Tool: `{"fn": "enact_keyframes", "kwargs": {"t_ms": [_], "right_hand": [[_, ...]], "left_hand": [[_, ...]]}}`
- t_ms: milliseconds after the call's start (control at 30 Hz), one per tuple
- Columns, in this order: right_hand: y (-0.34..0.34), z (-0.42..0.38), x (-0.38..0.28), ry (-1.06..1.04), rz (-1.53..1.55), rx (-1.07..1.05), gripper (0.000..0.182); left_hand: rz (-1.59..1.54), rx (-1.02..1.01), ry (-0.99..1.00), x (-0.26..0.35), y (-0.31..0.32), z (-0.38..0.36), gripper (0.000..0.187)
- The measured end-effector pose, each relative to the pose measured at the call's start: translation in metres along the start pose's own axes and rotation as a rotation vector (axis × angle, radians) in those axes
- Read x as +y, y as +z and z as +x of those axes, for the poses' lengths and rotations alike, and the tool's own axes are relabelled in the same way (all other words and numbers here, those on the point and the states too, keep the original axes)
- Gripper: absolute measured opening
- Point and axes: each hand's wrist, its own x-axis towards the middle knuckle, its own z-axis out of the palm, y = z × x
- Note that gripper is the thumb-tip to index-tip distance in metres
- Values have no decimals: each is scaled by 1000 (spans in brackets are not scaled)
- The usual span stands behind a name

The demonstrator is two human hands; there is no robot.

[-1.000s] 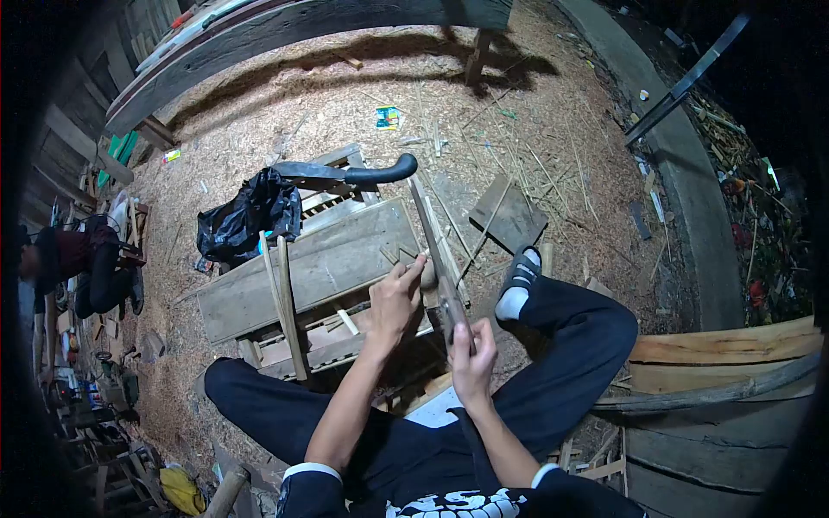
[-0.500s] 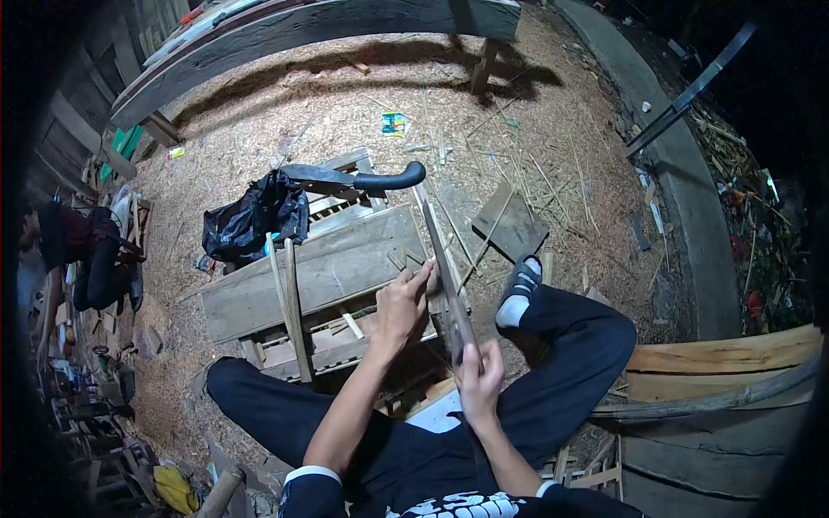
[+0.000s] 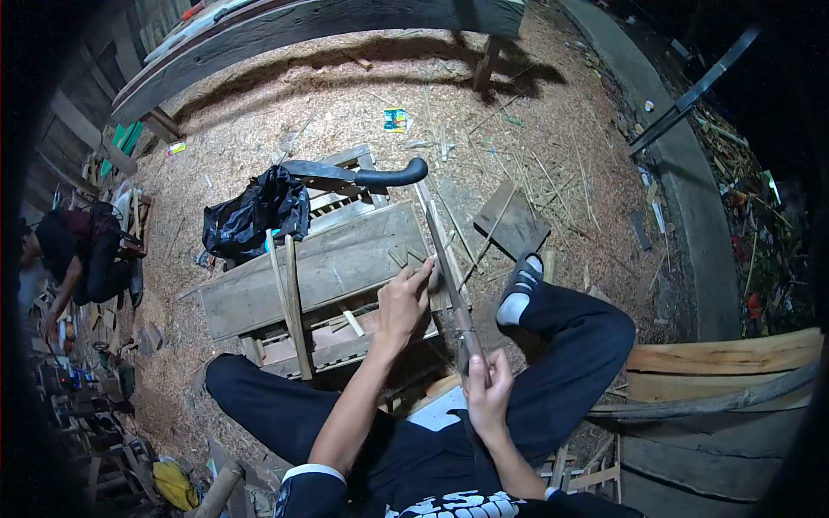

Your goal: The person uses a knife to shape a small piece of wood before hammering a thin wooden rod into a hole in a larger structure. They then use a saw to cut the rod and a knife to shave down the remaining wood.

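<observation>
My right hand (image 3: 490, 388) is closed around the near end of a long, narrow, dark brown strip (image 3: 452, 289), thumb along its top. The strip slants up and away, past the right end of a grey plank (image 3: 345, 270). My left hand (image 3: 401, 306) is closed, its thumb and index fingertips pinched right at the strip's left edge; I cannot tell what is between them. Short sticks (image 3: 404, 257) lie on the plank beside those fingers. Farther off, a large blade with a black curved handle (image 3: 393, 175) rests beside a black plastic bag (image 3: 259, 211).
Two long sticks (image 3: 292, 302) lean across the plank on the left. A square board (image 3: 511, 217) and thin strips lie on the shaving-covered ground. A heavy wooden bench (image 3: 328, 43) spans the back. Another person (image 3: 86, 250) crouches at far left. Planks (image 3: 717, 432) stand at right.
My right hand has shifted slightly, and the strip's near end shows a broader face. The left hand stays almost in place. The person at far left has reached an arm downward.
</observation>
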Motion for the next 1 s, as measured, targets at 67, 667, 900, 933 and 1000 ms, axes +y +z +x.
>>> {"fn": "enact_keyframes", "kwargs": {"t_ms": [67, 667, 900, 933, 1000], "right_hand": [[17, 26, -6, 18, 24, 9, 37], [22, 42, 7, -104, -33, 16, 35], [12, 38, -7, 34, 84, -23, 37], [23, 53, -16, 4, -30, 2, 38], [20, 43, -18, 47, 17, -7, 38]], "left_hand": [[-23, 36, 16, 3, 1, -1, 55], [-38, 69, 11, 5, 4, -2, 52], [-41, 59, -18, 5, 6, -2, 53], [-40, 51, -23, 5, 8, -7, 53], [-65, 80, 3, 4, 6, -4, 52]]}}
